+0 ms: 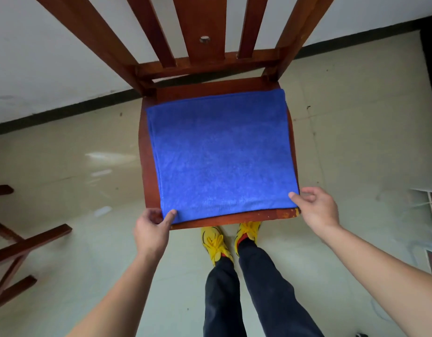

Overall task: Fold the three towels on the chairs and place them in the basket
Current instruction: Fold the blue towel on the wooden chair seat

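A blue towel (222, 154) lies flat and folded into a rough square on the seat of a brown wooden chair (146, 166). It covers nearly the whole seat. My left hand (151, 229) pinches the towel's near left corner between thumb and fingers. At the near right corner, my right hand (317, 205) pinches the towel the same way. No basket and no other towel are in view.
The chair's slatted back (200, 32) rises at the top, close to a white wall with a dark skirting. Part of another wooden chair (17, 251) stands at the left edge. My legs and yellow shoes (217, 242) are just under the seat's front edge. Pale floor surrounds the chair.
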Motion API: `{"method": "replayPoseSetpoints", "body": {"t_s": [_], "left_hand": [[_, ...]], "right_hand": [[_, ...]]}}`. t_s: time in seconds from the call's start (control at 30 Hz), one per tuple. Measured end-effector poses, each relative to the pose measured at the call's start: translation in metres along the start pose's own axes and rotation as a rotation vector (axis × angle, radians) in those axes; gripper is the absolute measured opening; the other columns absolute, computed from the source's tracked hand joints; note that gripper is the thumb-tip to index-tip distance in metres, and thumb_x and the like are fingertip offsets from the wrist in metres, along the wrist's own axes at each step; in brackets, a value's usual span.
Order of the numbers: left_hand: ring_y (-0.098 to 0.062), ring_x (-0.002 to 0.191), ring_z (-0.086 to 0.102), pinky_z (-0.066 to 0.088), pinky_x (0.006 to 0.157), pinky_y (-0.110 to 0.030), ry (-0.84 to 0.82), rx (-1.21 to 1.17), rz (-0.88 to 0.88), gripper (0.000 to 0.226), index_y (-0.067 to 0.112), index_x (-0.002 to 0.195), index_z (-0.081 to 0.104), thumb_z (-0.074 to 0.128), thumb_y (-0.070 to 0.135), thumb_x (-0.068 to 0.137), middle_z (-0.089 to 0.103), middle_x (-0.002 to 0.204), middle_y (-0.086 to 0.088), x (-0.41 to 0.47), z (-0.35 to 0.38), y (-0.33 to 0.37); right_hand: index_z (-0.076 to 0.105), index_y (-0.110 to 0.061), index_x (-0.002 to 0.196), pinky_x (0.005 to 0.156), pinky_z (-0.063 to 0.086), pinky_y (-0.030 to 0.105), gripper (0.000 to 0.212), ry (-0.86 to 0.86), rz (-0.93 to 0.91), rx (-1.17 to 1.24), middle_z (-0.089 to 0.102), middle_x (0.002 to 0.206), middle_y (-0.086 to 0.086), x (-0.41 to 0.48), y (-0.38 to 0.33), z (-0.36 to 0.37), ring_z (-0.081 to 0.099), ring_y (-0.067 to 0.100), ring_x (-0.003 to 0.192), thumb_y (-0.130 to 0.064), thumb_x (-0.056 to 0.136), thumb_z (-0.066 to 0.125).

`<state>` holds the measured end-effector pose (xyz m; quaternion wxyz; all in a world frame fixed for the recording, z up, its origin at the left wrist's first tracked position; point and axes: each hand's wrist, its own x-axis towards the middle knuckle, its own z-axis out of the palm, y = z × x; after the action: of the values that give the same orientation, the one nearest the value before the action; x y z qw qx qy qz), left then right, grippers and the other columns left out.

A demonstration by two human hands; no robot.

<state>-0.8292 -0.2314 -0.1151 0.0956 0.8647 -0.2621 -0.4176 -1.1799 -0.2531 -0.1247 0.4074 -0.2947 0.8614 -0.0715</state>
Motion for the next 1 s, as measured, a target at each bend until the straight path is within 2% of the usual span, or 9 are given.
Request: {"method": "replayPoseSetpoints", "body": {"t_s": [0.1, 0.17, 0.3, 0.47, 0.6, 0.67, 0.8, 0.9, 1.0], "left_hand": [[-0.028, 0.065, 0.061, 0.05, 0.067, -0.039, -0.063, -0.087, 0.061, 0.023, 0.015, 0.086, 0.065, 0.079, 0.03, 0.075, 0.065, 0.071, -0.01, -0.002, -0.001, -0.006], [-0.021, 0.054, 0.047, 0.042, 0.061, -0.031, -0.028, -0.083, 0.114, 0.015, 0.012, 0.076, 0.064, 0.076, 0.02, 0.08, 0.054, 0.058, -0.002, 0.001, -0.002, -0.002], [-0.014, 0.053, 0.049, 0.046, 0.066, -0.031, 0.073, -0.044, 0.196, 0.019, 0.018, 0.065, 0.061, 0.072, 0.017, 0.081, 0.055, 0.056, 0.005, 0.018, -0.01, 0.016], [-0.016, 0.057, 0.046, 0.041, 0.064, -0.031, 0.044, -0.149, 0.18, 0.02, 0.019, 0.065, 0.057, 0.067, 0.022, 0.082, 0.054, 0.06, 0.002, 0.044, -0.011, 0.04], [-0.013, 0.055, 0.043, 0.038, 0.061, -0.028, 0.052, -0.191, 0.201, 0.022, 0.022, 0.066, 0.053, 0.063, 0.02, 0.085, 0.05, 0.061, 0.003, 0.056, -0.006, 0.061], [-0.013, 0.057, 0.043, 0.038, 0.061, -0.028, 0.053, -0.193, 0.201, 0.023, 0.023, 0.067, 0.05, 0.062, 0.019, 0.087, 0.049, 0.062, 0.004, 0.063, -0.005, 0.069], [-0.02, 0.073, 0.048, 0.043, 0.072, -0.032, 0.051, -0.086, 0.171, 0.027, 0.023, 0.068, 0.044, 0.057, 0.022, 0.091, 0.047, 0.065, 0.004, 0.081, -0.005, 0.075], [-0.02, 0.074, 0.05, 0.041, 0.07, -0.031, -0.031, -0.104, 0.14, 0.027, 0.021, 0.071, 0.046, 0.061, 0.031, 0.09, 0.05, 0.069, 0.002, 0.085, -0.009, 0.077], [-0.012, 0.064, 0.061, 0.049, 0.06, -0.024, -0.254, -0.218, 0.096, 0.027, 0.013, 0.085, 0.06, 0.078, 0.032, 0.079, 0.064, 0.076, 0.0, 0.067, -0.019, 0.075]], "right_hand": [[0.068, -0.026, 0.081, 0.07, 0.045, 0.025, 0.008, 0.017, -0.013, 0.087, 0.068, 0.078, -0.004, -0.007, -0.001, 0.004, 0.066, 0.02, 0.081, -0.029, 0.079, 0.075], [0.068, -0.028, 0.071, 0.064, 0.043, 0.02, 0.012, 0.059, -0.067, 0.096, 0.069, 0.076, -0.005, -0.009, -0.011, 0.003, 0.065, 0.015, 0.077, -0.022, 0.079, 0.074], [0.069, -0.023, 0.074, 0.065, 0.043, 0.012, 0.008, 0.075, -0.139, 0.088, 0.071, 0.082, -0.001, 0.005, -0.034, -0.002, 0.061, 0.001, 0.071, -0.019, 0.08, 0.072], [0.068, -0.014, 0.106, 0.087, 0.051, 0.03, 0.036, -0.093, 0.006, -0.082, 0.068, 0.099, 0.005, 0.025, -0.047, -0.002, 0.065, 0.023, 0.094, -0.022, 0.073, 0.081], [0.069, -0.021, 0.08, 0.08, 0.047, 0.025, 0.008, -0.007, -0.025, -0.035, 0.066, 0.088, -0.001, 0.037, -0.066, -0.007, 0.063, 0.018, 0.087, -0.019, 0.077, 0.077], [0.062, -0.021, 0.067, 0.077, 0.052, 0.03, 0.017, -0.026, -0.036, 0.065, 0.067, 0.087, 0.002, 0.048, -0.077, -0.006, 0.063, 0.019, 0.083, -0.017, 0.08, 0.073], [0.053, -0.02, 0.071, 0.065, 0.051, 0.037, 0.022, -0.101, -0.067, 0.099, 0.062, 0.087, 0.008, 0.066, -0.097, -0.001, 0.056, 0.02, 0.074, -0.025, 0.091, 0.061], [0.054, -0.021, 0.074, 0.071, 0.055, 0.044, 0.028, -0.131, -0.093, 0.076, 0.06, 0.081, 0.007, 0.065, -0.101, -0.006, 0.056, 0.021, 0.072, -0.045, 0.086, 0.061], [0.066, -0.018, 0.094, 0.073, 0.055, 0.034, 0.026, -0.365, -0.03, 0.199, 0.071, 0.095, -0.001, 0.042, -0.093, -0.017, 0.068, 0.015, 0.083, -0.042, 0.084, 0.069]]}}
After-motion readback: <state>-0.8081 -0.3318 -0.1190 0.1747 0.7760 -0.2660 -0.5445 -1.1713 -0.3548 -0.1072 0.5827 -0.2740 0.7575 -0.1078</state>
